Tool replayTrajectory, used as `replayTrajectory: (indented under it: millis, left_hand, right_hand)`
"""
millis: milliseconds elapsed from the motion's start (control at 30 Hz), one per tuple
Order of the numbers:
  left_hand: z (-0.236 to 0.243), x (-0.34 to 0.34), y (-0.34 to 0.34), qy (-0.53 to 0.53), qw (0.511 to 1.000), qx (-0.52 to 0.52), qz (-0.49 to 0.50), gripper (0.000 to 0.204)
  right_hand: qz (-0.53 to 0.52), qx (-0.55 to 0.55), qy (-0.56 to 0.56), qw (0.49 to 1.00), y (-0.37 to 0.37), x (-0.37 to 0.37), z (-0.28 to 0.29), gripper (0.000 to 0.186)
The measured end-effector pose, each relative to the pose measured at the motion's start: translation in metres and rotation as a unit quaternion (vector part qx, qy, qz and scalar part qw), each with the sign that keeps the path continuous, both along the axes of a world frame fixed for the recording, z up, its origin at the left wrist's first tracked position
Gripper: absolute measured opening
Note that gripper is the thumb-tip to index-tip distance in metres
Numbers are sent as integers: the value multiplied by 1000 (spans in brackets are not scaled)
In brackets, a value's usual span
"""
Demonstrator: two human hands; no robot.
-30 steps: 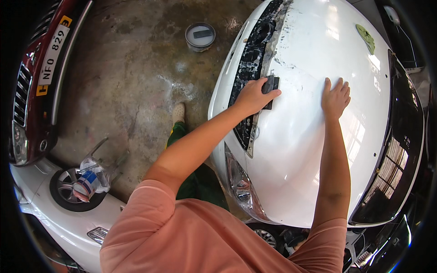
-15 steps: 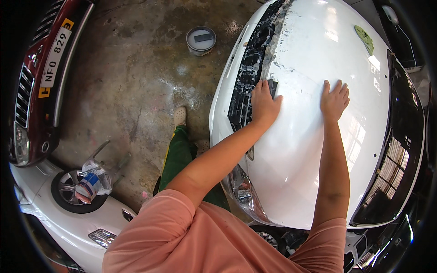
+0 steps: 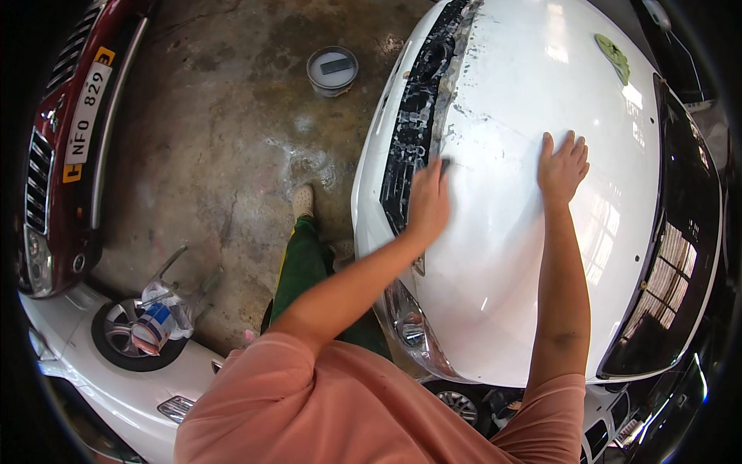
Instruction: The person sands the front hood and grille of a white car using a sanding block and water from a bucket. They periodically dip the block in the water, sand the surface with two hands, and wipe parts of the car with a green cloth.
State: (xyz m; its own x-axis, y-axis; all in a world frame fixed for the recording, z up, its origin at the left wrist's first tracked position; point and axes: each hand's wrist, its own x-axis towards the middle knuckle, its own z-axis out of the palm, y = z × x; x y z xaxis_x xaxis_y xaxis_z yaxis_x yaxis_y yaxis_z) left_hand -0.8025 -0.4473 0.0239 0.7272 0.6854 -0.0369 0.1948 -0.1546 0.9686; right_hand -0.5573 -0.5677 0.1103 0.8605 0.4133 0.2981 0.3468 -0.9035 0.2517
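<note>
A white car hood point(image 3: 495, 255) curves up in front of me, its front edge worn and scuffed beside a black grille strip point(image 3: 417, 116). Over that edge my left hand point(image 3: 429, 203) is closed on a piece of dark sandpaper point(image 3: 446, 164). Only a small dark end shows past the fingers, and the hand is slightly blurred. Farther right, my right hand point(image 3: 563, 170) lies flat on the hood with fingers spread, holding nothing. Toward the windshield, a crumpled green cloth point(image 3: 612, 56) rests on the hood.
A round bucket point(image 3: 332, 83) of cloudy liquid with a dark grey block point(image 3: 335, 66) stands on the stained concrete floor point(image 3: 224, 139). At left are a dark red car point(image 3: 46, 193) and a white car point(image 3: 100, 387). A can point(image 3: 154, 321) stands near the wheel.
My left hand has moved a little left and nearer along the hood's front edge, and the sandpaper shows less. My right hand stays spread on the hood. The view has shifted slightly.
</note>
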Motion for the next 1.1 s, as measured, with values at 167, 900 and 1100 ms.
replayTrajectory:
  millis: [167, 900, 1100]
  left_hand:
    - [-7, 10, 19, -10, 1000, -21, -13, 43]
    - [-19, -3, 15, -13, 997, 67, -45, 47]
    - [-20, -46, -13, -8, 994, 67, -81, 49]
  right_hand:
    - [-2, -11, -2, 1000, 1, 0, 0, 68]
    - [13, -12, -22, 1000, -2, 4, -4, 69]
    - [17, -6, -28, 999, -7, 4, -3, 69]
